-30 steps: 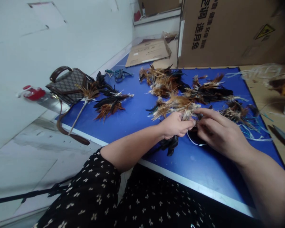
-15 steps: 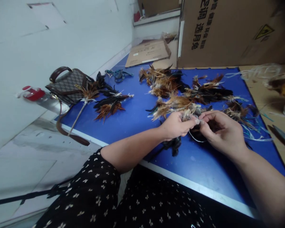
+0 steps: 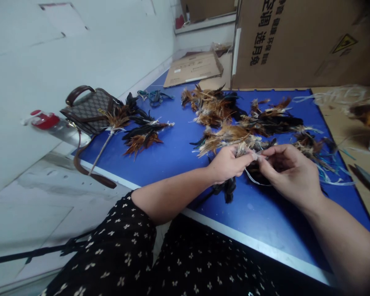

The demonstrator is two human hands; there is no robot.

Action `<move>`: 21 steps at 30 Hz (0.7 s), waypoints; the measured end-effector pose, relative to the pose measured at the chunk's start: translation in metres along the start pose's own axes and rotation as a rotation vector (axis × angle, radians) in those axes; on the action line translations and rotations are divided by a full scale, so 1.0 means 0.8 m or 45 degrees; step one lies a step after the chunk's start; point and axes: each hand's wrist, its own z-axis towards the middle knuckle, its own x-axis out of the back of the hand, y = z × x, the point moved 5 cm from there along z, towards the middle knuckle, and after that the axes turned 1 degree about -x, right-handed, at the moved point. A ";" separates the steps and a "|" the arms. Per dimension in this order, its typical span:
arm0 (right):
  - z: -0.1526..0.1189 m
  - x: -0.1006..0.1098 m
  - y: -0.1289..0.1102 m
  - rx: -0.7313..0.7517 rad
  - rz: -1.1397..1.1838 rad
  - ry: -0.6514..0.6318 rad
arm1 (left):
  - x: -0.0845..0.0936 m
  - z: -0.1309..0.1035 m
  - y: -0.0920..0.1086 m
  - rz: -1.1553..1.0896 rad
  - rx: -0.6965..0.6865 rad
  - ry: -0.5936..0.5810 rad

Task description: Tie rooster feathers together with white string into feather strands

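Observation:
My left hand (image 3: 225,165) is closed around a small bundle of feathers (image 3: 242,149), its pale quill ends showing above the thumb. Against its fingertips, my right hand (image 3: 292,174) pinches a thin white string (image 3: 252,179), which hangs in a loop below the fingers. Part of the bundle is hidden by the fingers. Dark feathers (image 3: 229,190) poke out beneath my left hand. Just beyond both hands, brown and black feather bunches (image 3: 231,133) lie on the blue table surface (image 3: 179,135).
At the left, a feather duster with a stick (image 3: 101,151) leans by a patterned handbag (image 3: 92,107) and a red-capped bottle (image 3: 60,128). Scissors (image 3: 365,176) and white string (image 3: 342,92) lie at the right. A large cardboard box (image 3: 296,45) stands behind.
My right hand has shifted very slightly to the right, still pinching the string. The left hand keeps its hold on the bundle almost unmoved.

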 end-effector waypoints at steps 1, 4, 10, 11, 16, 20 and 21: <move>0.001 0.001 -0.001 0.027 -0.036 -0.019 | 0.000 0.000 0.001 -0.009 -0.010 -0.005; 0.003 0.002 -0.007 0.126 -0.123 -0.079 | 0.003 0.000 0.001 0.031 -0.030 0.014; 0.005 0.008 -0.007 0.037 -0.156 -0.061 | 0.009 0.001 -0.003 0.200 -0.062 0.009; 0.004 0.008 -0.008 0.041 -0.160 -0.057 | 0.009 0.002 -0.003 0.212 -0.067 -0.004; 0.004 0.008 -0.025 0.338 -0.242 0.008 | 0.004 0.003 -0.001 0.009 0.009 -0.074; 0.000 0.010 -0.035 0.750 -0.409 -0.022 | -0.002 0.002 0.003 -0.082 0.174 -0.139; 0.000 0.010 -0.036 0.822 -0.464 -0.067 | -0.002 0.002 0.004 -0.082 0.204 -0.149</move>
